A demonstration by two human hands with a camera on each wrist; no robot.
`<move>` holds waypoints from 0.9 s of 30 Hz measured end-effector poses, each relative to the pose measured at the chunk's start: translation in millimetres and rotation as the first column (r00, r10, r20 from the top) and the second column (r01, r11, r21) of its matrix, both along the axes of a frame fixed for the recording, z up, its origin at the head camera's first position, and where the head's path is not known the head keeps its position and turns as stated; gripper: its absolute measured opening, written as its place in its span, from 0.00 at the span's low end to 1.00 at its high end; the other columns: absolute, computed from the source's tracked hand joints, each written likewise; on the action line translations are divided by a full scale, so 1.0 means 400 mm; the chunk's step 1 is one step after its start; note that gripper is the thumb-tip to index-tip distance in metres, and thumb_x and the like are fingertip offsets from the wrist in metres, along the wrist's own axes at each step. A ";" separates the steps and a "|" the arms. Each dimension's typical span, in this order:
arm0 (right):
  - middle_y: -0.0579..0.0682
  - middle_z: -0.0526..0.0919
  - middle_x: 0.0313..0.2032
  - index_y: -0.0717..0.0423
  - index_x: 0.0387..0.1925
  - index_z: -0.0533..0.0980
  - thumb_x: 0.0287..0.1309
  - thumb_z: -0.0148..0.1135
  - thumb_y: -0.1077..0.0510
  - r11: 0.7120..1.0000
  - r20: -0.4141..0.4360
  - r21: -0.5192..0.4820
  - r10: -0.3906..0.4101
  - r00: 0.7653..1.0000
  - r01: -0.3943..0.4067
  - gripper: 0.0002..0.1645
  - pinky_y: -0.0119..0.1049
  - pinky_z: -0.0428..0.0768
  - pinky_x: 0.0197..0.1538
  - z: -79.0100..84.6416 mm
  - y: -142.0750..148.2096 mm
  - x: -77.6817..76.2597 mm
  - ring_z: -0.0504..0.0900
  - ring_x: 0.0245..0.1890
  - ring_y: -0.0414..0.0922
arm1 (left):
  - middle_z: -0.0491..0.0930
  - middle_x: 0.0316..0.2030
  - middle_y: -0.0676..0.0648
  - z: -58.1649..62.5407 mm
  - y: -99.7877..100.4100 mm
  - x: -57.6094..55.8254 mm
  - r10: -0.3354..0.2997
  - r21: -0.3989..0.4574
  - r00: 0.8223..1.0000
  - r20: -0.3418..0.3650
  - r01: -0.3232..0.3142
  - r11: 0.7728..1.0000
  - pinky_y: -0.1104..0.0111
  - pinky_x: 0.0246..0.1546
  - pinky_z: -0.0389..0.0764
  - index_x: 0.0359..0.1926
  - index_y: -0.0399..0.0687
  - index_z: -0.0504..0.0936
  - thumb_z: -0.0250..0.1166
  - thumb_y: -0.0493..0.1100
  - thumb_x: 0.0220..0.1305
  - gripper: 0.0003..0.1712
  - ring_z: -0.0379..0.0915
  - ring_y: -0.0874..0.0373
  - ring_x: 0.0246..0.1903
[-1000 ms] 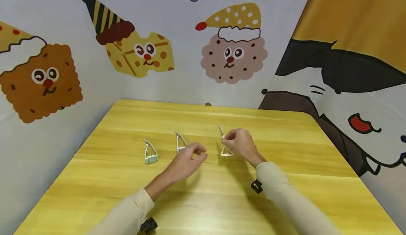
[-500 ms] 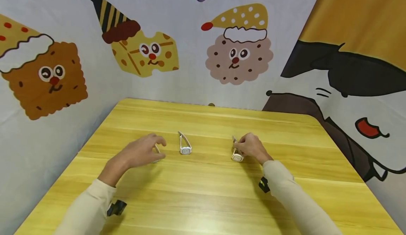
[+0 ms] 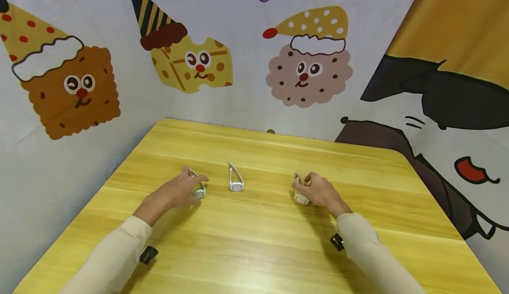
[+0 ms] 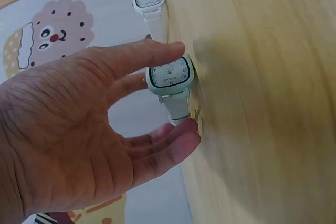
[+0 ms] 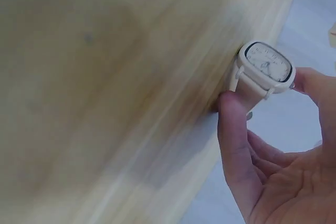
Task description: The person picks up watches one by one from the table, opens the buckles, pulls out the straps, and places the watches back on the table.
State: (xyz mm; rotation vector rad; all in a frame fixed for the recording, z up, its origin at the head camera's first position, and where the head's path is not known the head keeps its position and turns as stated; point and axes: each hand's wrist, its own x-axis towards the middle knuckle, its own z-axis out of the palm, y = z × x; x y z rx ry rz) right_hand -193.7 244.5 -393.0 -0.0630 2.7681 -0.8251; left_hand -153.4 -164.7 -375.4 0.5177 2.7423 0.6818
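Note:
Three wristwatches stand on the table with their straps upright in loops. At left is a mint-green wristwatch (image 3: 200, 194), its square dial facing the near side. My left hand (image 3: 172, 194) reaches around it. In the left wrist view the thumb (image 4: 168, 52) covers part of the green watch's case (image 4: 170, 75), and the fingers (image 4: 178, 148) spread loosely near the strap. A white wristwatch (image 3: 236, 186) stands alone in the middle. At right my right hand (image 3: 320, 192) holds a beige wristwatch (image 3: 301, 199), its fingertips at the strap and the case's side. Its dial (image 5: 269, 62) stays visible.
The yellow wood-grain table (image 3: 246, 241) ends at a back edge against a pale wall hanging (image 3: 246, 104) printed with cartoon food figures. A black wrist device (image 3: 149, 255) sits under the left sleeve, another black device (image 3: 337, 242) under the right.
My left hand went left from near the white watch to the green watch and settled around it. My right hand lowered the beige watch slightly nearer, with its dial now showing.

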 end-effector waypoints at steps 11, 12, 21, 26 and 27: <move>0.59 0.75 0.52 0.49 0.58 0.75 0.66 0.66 0.41 0.989 -0.165 0.037 0.147 0.975 -0.142 0.26 0.47 0.79 0.37 0.009 0.005 0.091 0.77 0.45 0.53 | 0.69 0.54 0.24 -0.024 -0.024 0.013 0.021 -0.001 1.000 -0.004 -0.021 1.000 0.56 0.31 0.76 0.67 0.40 0.73 0.71 0.36 0.63 0.32 0.73 0.46 0.37; 0.59 0.74 0.51 0.50 0.59 0.76 0.65 0.68 0.43 0.988 -0.163 0.021 0.153 0.975 -0.151 0.27 0.46 0.79 0.37 0.010 0.002 0.095 0.78 0.44 0.52 | 0.69 0.54 0.24 -0.023 -0.028 0.014 0.024 0.004 1.000 -0.003 -0.024 1.000 0.56 0.31 0.76 0.67 0.39 0.73 0.70 0.36 0.63 0.32 0.72 0.47 0.35; 0.57 0.73 0.47 0.55 0.62 0.74 0.58 0.74 0.52 0.981 -0.191 0.000 0.190 0.963 -0.194 0.32 0.38 0.79 0.33 0.007 -0.024 0.098 0.78 0.37 0.44 | 0.71 0.47 0.30 -0.020 -0.052 0.028 0.032 -0.001 0.999 -0.041 -0.033 0.999 0.58 0.28 0.76 0.65 0.40 0.74 0.71 0.37 0.62 0.31 0.71 0.50 0.31; 0.58 0.75 0.50 0.58 0.60 0.75 0.63 0.71 0.52 0.985 -0.235 -0.015 0.163 0.958 -0.171 0.28 0.44 0.82 0.39 0.003 -0.019 0.102 0.81 0.43 0.50 | 0.69 0.56 0.21 -0.013 -0.050 0.033 0.052 -0.064 0.994 -0.097 -0.059 0.996 0.48 0.31 0.80 0.73 0.41 0.65 0.72 0.50 0.64 0.42 0.78 0.38 0.40; 0.58 0.76 0.51 0.59 0.59 0.75 0.64 0.70 0.53 0.987 -0.262 -0.015 0.148 0.954 -0.157 0.27 0.47 0.83 0.42 0.003 -0.018 0.103 0.81 0.45 0.52 | 0.70 0.56 0.21 -0.010 -0.048 0.033 0.064 -0.081 0.987 -0.150 -0.077 0.994 0.48 0.30 0.81 0.74 0.41 0.65 0.71 0.55 0.65 0.44 0.78 0.35 0.42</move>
